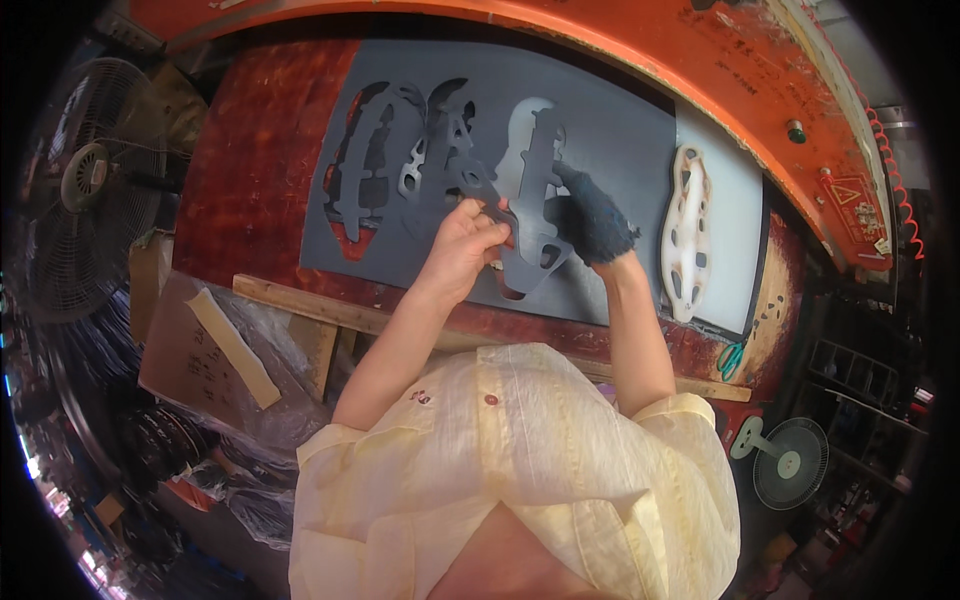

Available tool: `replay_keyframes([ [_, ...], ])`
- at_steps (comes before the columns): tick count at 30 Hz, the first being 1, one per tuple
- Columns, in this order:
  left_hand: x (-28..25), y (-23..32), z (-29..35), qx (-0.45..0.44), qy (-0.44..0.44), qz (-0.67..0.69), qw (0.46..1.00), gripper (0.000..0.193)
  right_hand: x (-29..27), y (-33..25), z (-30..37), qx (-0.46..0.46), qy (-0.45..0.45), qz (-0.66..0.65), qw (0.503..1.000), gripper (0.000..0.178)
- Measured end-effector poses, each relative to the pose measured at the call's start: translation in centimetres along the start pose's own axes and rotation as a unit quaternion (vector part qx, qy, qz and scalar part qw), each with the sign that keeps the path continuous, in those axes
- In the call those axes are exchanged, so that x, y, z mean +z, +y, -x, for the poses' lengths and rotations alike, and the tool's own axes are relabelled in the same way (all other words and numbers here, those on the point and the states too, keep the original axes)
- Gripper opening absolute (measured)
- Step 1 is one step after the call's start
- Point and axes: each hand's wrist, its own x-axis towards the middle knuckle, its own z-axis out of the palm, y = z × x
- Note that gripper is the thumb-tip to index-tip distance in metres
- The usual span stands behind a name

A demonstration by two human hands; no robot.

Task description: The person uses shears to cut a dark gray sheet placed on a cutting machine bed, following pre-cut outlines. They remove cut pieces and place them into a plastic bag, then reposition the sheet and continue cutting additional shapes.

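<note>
Grey sheet (625, 130) is covering a big stretch of the reddish-brown table (262, 130), and somebody in a pale yellow shirt (520, 420) is leaning right over it. Their bare left hand (468, 245) is pinching a long, dark grey cut-out piece (540, 215) between thumb and fingers, so that one's definitely gripping. Right hand (595, 215) is wearing a dark knit glove and touching the piece's right edge; can't tell how tightly those fingers are closing. The piece itself is sitting over the middle of the sheet, its wider, holed end pointing toward the wearer. Red table is showing through openings (352, 243) in the sheet over on the left. Off to the right, a long cream-coloured holed form (686, 235) is lying on a paler area, with teal-handled scissors (731, 358) resting near the table's edge. Orange machine beam (700, 75) is arching across the far side, and a big fan (88, 185) is standing at far left.
</note>
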Motion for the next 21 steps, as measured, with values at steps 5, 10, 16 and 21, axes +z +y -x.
replay_keyframes([
  [5,0.2,0.2,-0.5,0.022,-0.023,-0.029,0.999,0.028,-1.0,-0.6,3.9,-0.075,-0.050,0.075,0.993,0.064],
  [10,0.8,0.1,-0.6,-0.020,-0.035,0.013,0.999,0.026,-1.0,0.0,6.1,-0.168,-0.039,0.270,0.947,0.069],
  [16,0.2,-0.2,-1.5,-0.165,-0.066,0.129,0.976,0.042,-1.9,1.6,5.9,-0.217,-0.029,0.435,0.873,0.052],
  [21,1.1,-1.3,-2.3,-0.113,0.029,-0.090,0.989,0.031,-2.2,1.6,5.5,-0.266,-0.026,0.403,0.876,0.045],
])
